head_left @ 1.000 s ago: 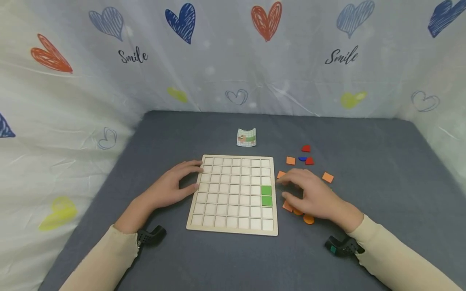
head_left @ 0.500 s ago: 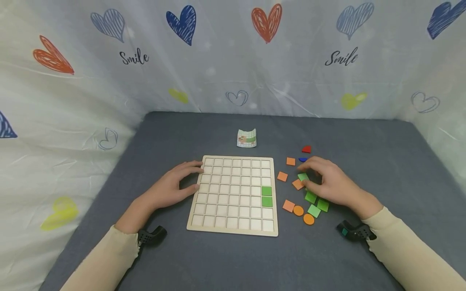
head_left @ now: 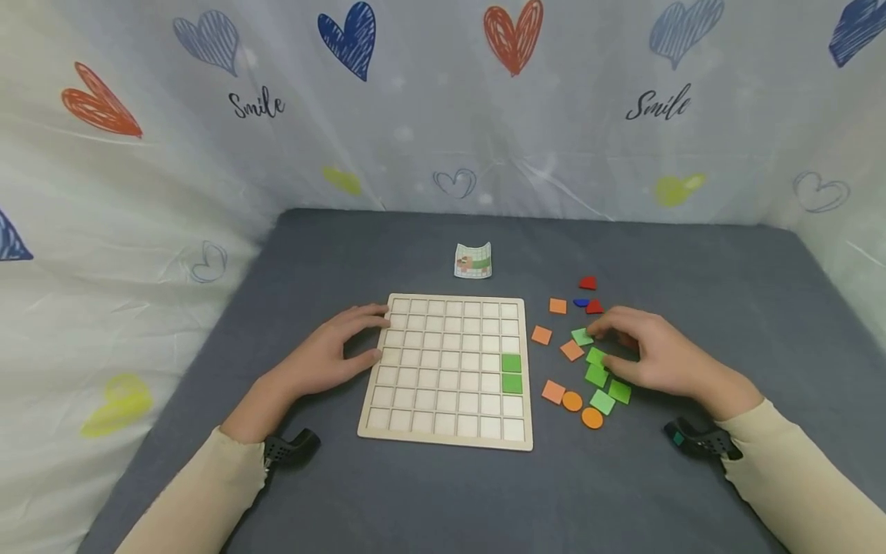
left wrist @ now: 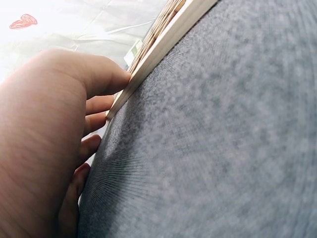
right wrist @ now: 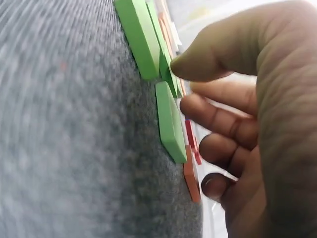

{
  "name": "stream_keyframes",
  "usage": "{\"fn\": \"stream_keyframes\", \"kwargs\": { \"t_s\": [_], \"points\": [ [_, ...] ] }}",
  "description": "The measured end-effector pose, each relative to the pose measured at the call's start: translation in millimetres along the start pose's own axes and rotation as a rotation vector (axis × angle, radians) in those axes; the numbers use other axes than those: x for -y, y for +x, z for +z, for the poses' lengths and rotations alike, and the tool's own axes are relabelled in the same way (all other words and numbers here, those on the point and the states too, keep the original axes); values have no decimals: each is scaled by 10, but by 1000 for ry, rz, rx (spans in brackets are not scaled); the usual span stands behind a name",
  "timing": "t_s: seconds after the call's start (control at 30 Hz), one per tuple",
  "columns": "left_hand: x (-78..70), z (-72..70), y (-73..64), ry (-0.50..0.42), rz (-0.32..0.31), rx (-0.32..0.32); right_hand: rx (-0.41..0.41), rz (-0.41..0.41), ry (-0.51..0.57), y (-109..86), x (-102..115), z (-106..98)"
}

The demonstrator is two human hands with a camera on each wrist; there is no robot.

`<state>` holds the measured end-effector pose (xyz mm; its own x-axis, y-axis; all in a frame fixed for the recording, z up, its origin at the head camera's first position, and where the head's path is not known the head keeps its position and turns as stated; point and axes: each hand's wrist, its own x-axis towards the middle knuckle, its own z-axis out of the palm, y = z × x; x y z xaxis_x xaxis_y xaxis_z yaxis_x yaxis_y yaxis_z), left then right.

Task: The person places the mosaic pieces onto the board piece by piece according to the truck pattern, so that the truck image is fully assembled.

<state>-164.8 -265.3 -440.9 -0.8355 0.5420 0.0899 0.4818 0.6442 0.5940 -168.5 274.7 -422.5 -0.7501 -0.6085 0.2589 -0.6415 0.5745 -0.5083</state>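
Note:
A pale wooden grid board [head_left: 444, 440] lies on the table, with two green square tiles [head_left: 511, 373] in its rightmost column. My left hand [head_left: 332, 345] rests against the board's left edge, thumb and fingers spread apart; the left wrist view shows the thumb [left wrist: 111, 74] touching the wooden side. Over the loose green tiles [head_left: 597, 375] right of the board is my right hand [head_left: 651, 350], its fingers bent loosely and the thumb apart from the index finger. In the right wrist view its thumb tip is close to a green tile [right wrist: 171, 121], and nothing shows between the fingers.
Orange squares [head_left: 557, 306], orange discs [head_left: 571, 401], red pieces [head_left: 587, 283] and a blue piece [head_left: 581, 302] lie scattered right of the board. A small patterned card [head_left: 474, 261] lies behind it. A white printed curtain [head_left: 388, 131] hangs behind the table.
My right hand has moved from the board's right edge, back over the loose pieces, then right to the green tiles, uncovering several pieces. My left hand has stayed at the board's edge.

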Motion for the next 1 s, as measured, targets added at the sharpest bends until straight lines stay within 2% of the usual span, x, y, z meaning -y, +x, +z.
{"fn": "stream_keyframes", "kwargs": {
  "t_s": [0.1, 0.23, 0.57, 1.0],
  "points": [
    [-10, -18, 6, 2, 3, -6, 17, -30, 15, -25, 4, -13],
    [-23, -31, 10, 7, -1, -4, 42, -67, -25, -7, 11, -6],
    [-32, -1, 3, -8, -12, -3, 90, -49, -69, 30, 49, 60],
    [-24, 3, 3, -10, -6, -5, 52, -45, -93, 36, 4, 116]
  ]
}}
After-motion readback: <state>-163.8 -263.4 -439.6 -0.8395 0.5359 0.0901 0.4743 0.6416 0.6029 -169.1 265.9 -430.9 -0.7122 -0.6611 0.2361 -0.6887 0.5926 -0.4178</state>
